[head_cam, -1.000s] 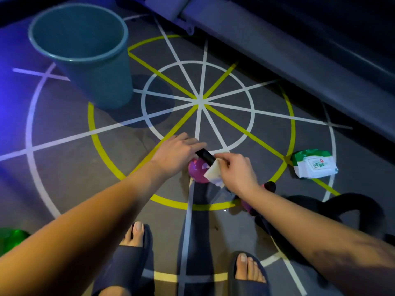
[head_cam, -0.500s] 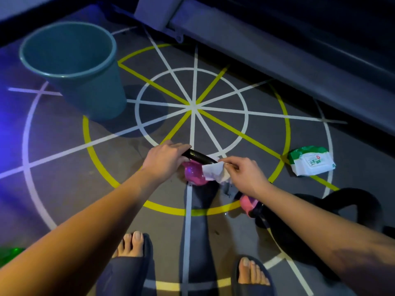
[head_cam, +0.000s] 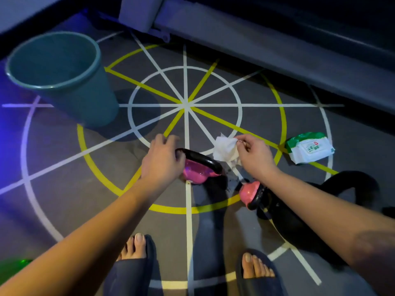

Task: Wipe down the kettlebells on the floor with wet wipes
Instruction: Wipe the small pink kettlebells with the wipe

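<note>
The wipe-down of the pink kettlebell (head_cam: 196, 175) on the floor looks part done: the left hand (head_cam: 162, 161) curls round its black handle (head_cam: 203, 158), and the right hand (head_cam: 254, 154) fingers (head_cam: 242, 139) pinch a crumpled wet wipe (head_cam: 225, 148) just above it. Next, the wipe likely needs refolding and pressing back on. Half a second ago it lay against the handle; now it is lifted clear.

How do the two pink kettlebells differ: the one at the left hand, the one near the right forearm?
The left hand grips the left pink kettlebell by its handle; the right pink kettlebell is untouched, as the right hand pinches the wipe. The right one lies close beside the black kettlebell; the left one sits apart from it. Both have pink bodies, black handles.
</note>
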A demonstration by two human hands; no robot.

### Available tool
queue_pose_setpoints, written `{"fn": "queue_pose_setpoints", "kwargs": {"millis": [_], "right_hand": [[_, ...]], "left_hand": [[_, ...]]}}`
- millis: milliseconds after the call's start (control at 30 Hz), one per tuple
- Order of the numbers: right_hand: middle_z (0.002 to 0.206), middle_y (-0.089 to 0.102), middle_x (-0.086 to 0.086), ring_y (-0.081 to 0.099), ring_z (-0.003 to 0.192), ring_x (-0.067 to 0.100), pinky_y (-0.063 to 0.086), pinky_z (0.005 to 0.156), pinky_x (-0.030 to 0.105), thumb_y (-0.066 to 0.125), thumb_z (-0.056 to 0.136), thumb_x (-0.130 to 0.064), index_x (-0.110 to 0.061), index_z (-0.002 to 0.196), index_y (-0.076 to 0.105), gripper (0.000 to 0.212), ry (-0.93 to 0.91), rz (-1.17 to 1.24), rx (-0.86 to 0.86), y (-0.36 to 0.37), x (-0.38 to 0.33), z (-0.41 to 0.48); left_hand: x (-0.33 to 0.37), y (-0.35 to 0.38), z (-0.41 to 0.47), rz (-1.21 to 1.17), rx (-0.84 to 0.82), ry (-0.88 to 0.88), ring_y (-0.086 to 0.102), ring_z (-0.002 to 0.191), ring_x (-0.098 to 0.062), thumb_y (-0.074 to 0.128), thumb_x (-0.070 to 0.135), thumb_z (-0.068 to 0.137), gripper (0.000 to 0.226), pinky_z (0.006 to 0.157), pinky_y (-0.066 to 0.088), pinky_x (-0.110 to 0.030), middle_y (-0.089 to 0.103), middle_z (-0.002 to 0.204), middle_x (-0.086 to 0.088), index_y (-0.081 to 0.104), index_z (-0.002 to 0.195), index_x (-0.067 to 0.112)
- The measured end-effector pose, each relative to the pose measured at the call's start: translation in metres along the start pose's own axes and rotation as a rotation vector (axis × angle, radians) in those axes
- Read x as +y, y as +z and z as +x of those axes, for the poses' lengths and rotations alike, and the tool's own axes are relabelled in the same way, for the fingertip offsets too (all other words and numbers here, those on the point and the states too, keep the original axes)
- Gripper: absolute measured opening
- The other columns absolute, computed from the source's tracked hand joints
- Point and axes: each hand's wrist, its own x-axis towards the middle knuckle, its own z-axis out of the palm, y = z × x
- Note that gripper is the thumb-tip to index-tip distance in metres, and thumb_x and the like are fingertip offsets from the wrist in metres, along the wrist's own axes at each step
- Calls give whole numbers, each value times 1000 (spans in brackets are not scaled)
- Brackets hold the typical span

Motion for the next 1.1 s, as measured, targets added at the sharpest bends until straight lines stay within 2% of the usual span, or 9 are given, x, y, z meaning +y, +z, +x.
{"fn": "queue_pose_setpoints", "kwargs": {"millis": [100, 267, 433, 567, 733, 800, 867, 1000, 1100], "right_hand": [[86, 65, -8, 59, 88, 18, 41, 71, 27, 48, 100, -22, -26, 114, 69, 25, 8, -96, -42, 2, -5, 1], [101, 75, -4, 70, 91, 13, 51, 71, 17, 55, 101, -21, -30, 104, 73, 20, 150, 44, -388, 18, -7, -3], [99, 77, -8, 72, 97, 14, 55, 95, 35, 67, 93, -32, -36, 100, 77, 13, 274, 288, -525, 30, 4, -12], [112, 75, 0, 69, 104, 10, 52, 96, 23, 60, 95, -2, -20, 124, 70, 36, 249, 298, -627, 48, 9, -26], [111, 74, -2, 67, 94, 6, 48, 75, 6, 58, 98, -5, -19, 122, 71, 31, 165, 310, -245, 52, 1, -25], [109, 74, -9, 67, 99, 4, 51, 84, 13, 59, 96, -8, -25, 122, 72, 33, 83, 216, -200, 53, -2, -22], [108, 74, -7, 68, 104, 12, 53, 95, 30, 56, 95, -13, -29, 121, 72, 34, -1, 65, -358, 63, -3, -26], [113, 67, 5, 60, 102, 35, 51, 85, 38, 46, 98, -20, -37, 124, 64, 37, -128, -395, -601, 71, -1, -36], [121, 67, -1, 62, 103, 34, 52, 85, 41, 47, 98, -22, -37, 121, 65, 33, -195, -364, -578, 69, 2, -38]], "left_hand": [[19, -2, 4, -157, -151, -346, 54, 100, -34, 40, 52, 102, 51, 82, 42, -38, 60, 109, -16, 61, 112, 7], [33, 12, 18, -107, -189, -308, 59, 83, -31, 55, 70, 89, 62, 68, 40, -34, 53, 67, -2, 60, 77, 9], [31, 9, 31, -217, -196, -259, 61, 108, -27, 70, 54, 84, 51, 77, 39, -29, 68, 109, -4, 67, 116, 15], [14, 9, 36, -304, -309, -123, 60, 111, -17, 69, 44, 89, 54, 86, 41, -25, 66, 123, -1, 57, 139, 25], [-3, 15, 32, -354, -383, -50, 54, 133, -10, 59, 71, 77, 85, 115, 40, -36, 59, 144, 10, 42, 153, 35], [-8, 17, 31, -324, -376, -9, 49, 137, -12, 58, 69, 87, 77, 111, 38, -31, 53, 149, 8, 38, 154, 38], [-11, 18, 32, -274, -362, 40, 49, 137, -15, 55, 63, 94, 70, 106, 37, -28, 51, 152, 6, 34, 156, 39], [-14, 19, 38, -162, -379, 116, 46, 139, -19, 46, 64, 97, 71, 103, 36, -28, 52, 152, 1, 27, 159, 35], [-17, 23, 38, -158, -388, 114, 49, 136, -22, 43, 69, 96, 73, 107, 42, -37, 54, 149, -2, 24, 159, 38]]}}
